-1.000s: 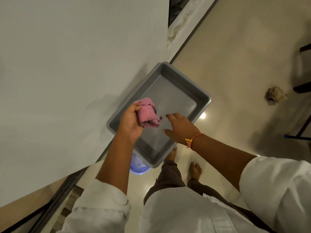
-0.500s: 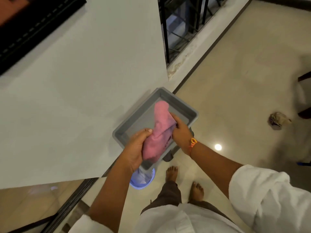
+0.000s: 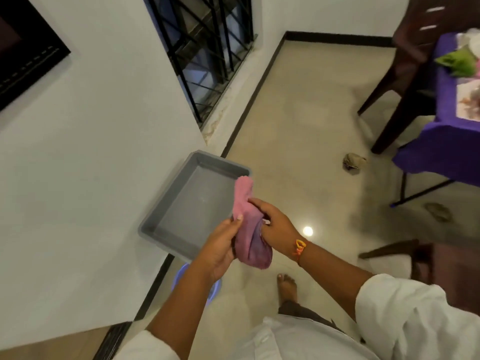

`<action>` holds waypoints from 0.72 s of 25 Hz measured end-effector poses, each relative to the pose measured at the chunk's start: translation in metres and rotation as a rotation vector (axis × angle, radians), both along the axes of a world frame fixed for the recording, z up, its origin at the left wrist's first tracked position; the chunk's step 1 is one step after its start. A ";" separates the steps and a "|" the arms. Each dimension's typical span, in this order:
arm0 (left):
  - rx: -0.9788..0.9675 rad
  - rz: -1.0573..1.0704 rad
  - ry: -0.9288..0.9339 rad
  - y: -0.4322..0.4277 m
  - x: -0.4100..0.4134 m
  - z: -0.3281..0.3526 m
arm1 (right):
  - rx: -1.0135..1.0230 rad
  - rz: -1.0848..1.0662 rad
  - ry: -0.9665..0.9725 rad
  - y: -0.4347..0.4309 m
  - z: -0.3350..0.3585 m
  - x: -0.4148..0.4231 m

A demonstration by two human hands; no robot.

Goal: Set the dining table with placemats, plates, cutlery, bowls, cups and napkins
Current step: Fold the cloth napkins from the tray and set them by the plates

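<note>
My pink napkin [image 3: 244,203] is hiding part of my right hand [image 3: 278,227]; the purple table [image 3: 441,146] is running off the right edge.

Purple-clothed surface [image 3: 441,141] at right carries a green napkin [image 3: 457,63] and a printed placemat [image 3: 467,100]. Floor [image 3: 298,113]: one crumpled brownish object [image 3: 353,163] near chair leg [image 3: 387,126].

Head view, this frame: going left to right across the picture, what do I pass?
Black frame on the wall → grey tray → pink cloth → crumpled thing on the floor → purple table.
</note>
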State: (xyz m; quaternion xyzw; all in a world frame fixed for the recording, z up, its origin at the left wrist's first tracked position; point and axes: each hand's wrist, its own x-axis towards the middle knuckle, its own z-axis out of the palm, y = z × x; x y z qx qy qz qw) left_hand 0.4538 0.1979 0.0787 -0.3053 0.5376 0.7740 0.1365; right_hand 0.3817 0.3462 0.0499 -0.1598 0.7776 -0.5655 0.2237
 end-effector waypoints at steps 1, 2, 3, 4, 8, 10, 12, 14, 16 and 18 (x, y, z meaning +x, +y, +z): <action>0.036 -0.032 0.029 0.010 0.007 -0.004 | 0.016 -0.035 0.025 0.012 0.003 0.016; 0.059 -0.054 0.050 0.019 0.015 -0.009 | 0.016 -0.085 0.045 0.022 0.006 0.032; 0.071 -0.080 0.065 0.029 0.024 -0.013 | 0.016 -0.142 0.062 0.035 0.008 0.051; 0.073 -0.107 0.075 0.039 0.034 -0.016 | 0.015 -0.206 0.053 0.048 0.008 0.070; 0.081 -0.213 0.083 0.090 0.079 -0.013 | -0.112 -0.483 -0.148 0.109 0.003 0.139; 0.088 -0.277 0.086 0.118 0.097 -0.006 | -0.214 -0.670 -0.262 0.137 0.012 0.165; 0.072 -0.346 0.105 0.146 0.111 0.001 | -0.295 -0.811 -0.327 0.165 0.027 0.189; 0.041 -0.414 0.128 0.177 0.124 0.008 | -0.334 -0.896 -0.342 0.195 0.031 0.212; 0.010 -0.485 0.146 0.205 0.137 0.011 | -0.364 -0.940 -0.355 0.223 0.028 0.233; 0.000 -0.557 0.144 0.232 0.151 0.011 | -0.381 -0.966 -0.387 0.249 0.028 0.253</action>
